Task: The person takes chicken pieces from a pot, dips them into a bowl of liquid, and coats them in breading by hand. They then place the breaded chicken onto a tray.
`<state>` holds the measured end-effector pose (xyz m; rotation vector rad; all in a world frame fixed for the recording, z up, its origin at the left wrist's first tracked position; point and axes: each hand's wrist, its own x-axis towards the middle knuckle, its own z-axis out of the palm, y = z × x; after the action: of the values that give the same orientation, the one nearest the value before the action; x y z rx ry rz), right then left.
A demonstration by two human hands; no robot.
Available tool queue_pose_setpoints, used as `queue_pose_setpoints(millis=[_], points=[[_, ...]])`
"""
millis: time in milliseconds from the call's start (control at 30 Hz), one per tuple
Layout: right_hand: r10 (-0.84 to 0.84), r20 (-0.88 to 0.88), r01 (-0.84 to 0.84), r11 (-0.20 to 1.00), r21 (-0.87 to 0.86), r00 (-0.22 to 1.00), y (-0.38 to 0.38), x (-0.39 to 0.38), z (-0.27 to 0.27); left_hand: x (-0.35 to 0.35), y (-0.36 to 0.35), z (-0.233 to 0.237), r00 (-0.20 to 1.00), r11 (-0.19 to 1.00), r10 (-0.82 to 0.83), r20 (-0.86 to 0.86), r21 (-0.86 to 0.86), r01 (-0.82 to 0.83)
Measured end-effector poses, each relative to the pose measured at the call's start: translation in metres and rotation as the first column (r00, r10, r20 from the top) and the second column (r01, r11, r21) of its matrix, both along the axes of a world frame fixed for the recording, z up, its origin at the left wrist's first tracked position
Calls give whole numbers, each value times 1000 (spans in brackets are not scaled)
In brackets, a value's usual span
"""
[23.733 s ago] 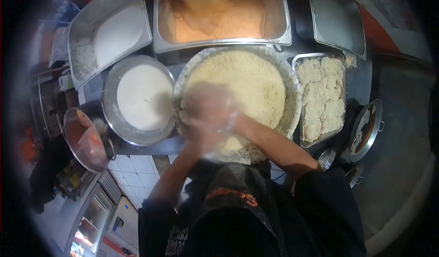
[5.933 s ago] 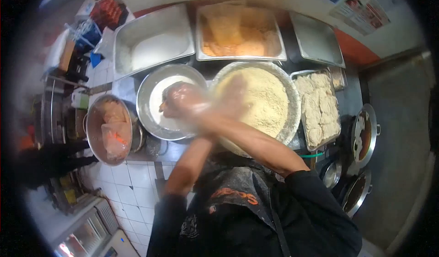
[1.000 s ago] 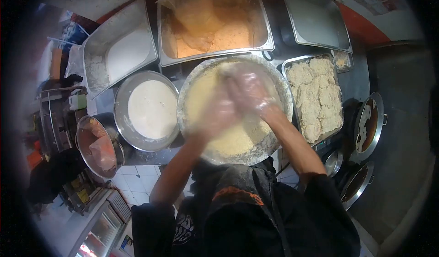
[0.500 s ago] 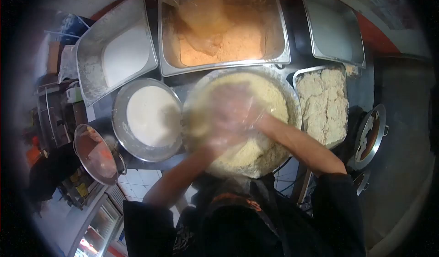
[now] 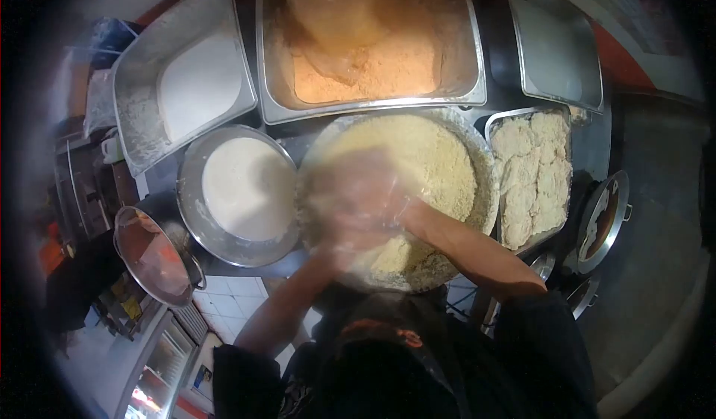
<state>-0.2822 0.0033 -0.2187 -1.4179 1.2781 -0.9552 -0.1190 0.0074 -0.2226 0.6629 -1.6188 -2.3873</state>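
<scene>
Both of my hands are together over a wide metal bowl (image 5: 486, 188) of pale yellow crumbs (image 5: 447, 165), smeared by motion. My left hand (image 5: 334, 229) reaches in from the lower left, and my right hand (image 5: 377, 188) comes across from the right. Their fingers are too blurred to make out, as is anything between them. Clear, shiny film seems to cover part of the right hand near the wrist. Just left of them stands a metal bowl of white batter (image 5: 242, 184). To the right, a tray (image 5: 568, 210) carries several crumb-coated pieces (image 5: 531, 173).
Behind the bowls stand a metal pan (image 5: 477, 61) of orange powder with a plastic bag in it, a pan of white powder (image 5: 201, 83) and a pan of pale liquid (image 5: 552, 54). A pot (image 5: 127, 229) is at left; a round pan (image 5: 615, 221) is at right.
Both hands have shifted slightly left and down within the crumb bowl, still blurred. The whole view has moved a little; the containers keep their places relative to one another.
</scene>
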Motion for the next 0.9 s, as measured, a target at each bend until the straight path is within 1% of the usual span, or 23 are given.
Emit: queue_pose_setpoints(millis=[33, 67, 100, 133, 167, 233, 333, 367, 400, 433, 467, 500, 533, 567, 600, 633, 667, 700, 733, 800, 833, 867, 900], points=[[43, -68, -41, 999, 27, 997, 3, 2, -4, -2, -2, -7, 1000, 1000, 8, 7, -30, -7], [42, -44, -40, 998, 37, 998, 3, 7, 18, -2, -3, -8, 1000, 999, 7, 21, -51, -6], [98, -399, -113, 993, -15, 911, -2, 1, 42, -8, -7, -8, 1000, 997, 11, 29, -78, -9], [103, -718, -206, 977, -57, 688, -13, -9, 60, -10, -11, -8, 999, 993, 17, 38, -115, -13], [89, -726, -214, 973, -81, 681, -15, -7, 57, -8, -13, -6, 998, 988, 25, 54, -155, -17], [-12, -533, -49, 994, -101, 846, 6, 20, 28, 0, -5, 1, 995, 977, 50, 90, -211, -30], [-188, -179, 183, 982, -44, 966, 16, 42, -24, 8, 8, 5, 986, 961, 94, 138, -272, -54], [-185, -170, 182, 983, -35, 968, 10, 32, -1, 8, 8, 7, 983, 955, 101, 154, -291, -52], [33, -231, -4, 992, 126, 972, -7, 10, 49, 8, 8, 7, 981, 946, 108, 163, -321, -51], [264, -245, -186, 935, 301, 933, -10, 0, 80, 9, 8, 7, 979, 942, 108, 175, -331, -45], [282, -225, -206, 928, 309, 933, 4, 6, 74, 8, 10, 7, 977, 941, 102, 188, -338, -34], [37, -309, -71, 993, -98, 950, 13, 10, 54, 3, 8, 8, 976, 934, 108, 191, -356, -34], [-232, -281, 55, 852, -521, 931, 9, 12, 25, -1, 7, 9, 977, 931, 108, 184, -364, -34], [-398, -237, 135, 711, -690, 886, 1, 23, -17, -7, 11, 8, 980, 933, 111, 167, -358, -45], [-407, -235, 130, 692, -710, 883, -9, 7, 3, -17, 14, 5, 984, 939, 108, 145, -339, -53], [-169, -432, -79, 862, -500, 886, -7, -18, 40, -27, 19, 2, 987, 951, 102, 123, -303, -61], [113, -549, -272, 937, -218, 828, 0, -37, 64, -39, 21, -3, 989, 960, 101, 107, -270, -68], [136, -607, -243, 965, -96, 783, 1, -52, 63, -46, 24, -7, 991, 968, 100, 93, -238, -75], [144, -603, -236, 969, -76, 785, 6, -57, 52, -51, 24, -10, 992, 974, 100, 83, -213, -80], [-232, -696, -138, 891, -432, 680, 18, -60, 27, -56, 23, -15, 992, 980, 108, 63, -173, -95], [-229, -696, -149, 887, -438, 681, 5, -67, 37, -47, 24, -15, 991, 980, 114, 68, -170, -101], [21, -769, -243, 954, -175, 639, -7, -74, 63, -50, 23, -16, 992, 981, 116, 50, -160, -107], [288, -757, -315, 942, 115, 586, -2, -68, 81, -43, 28, -15, 992, 984, 113, 57, -146, -104]])
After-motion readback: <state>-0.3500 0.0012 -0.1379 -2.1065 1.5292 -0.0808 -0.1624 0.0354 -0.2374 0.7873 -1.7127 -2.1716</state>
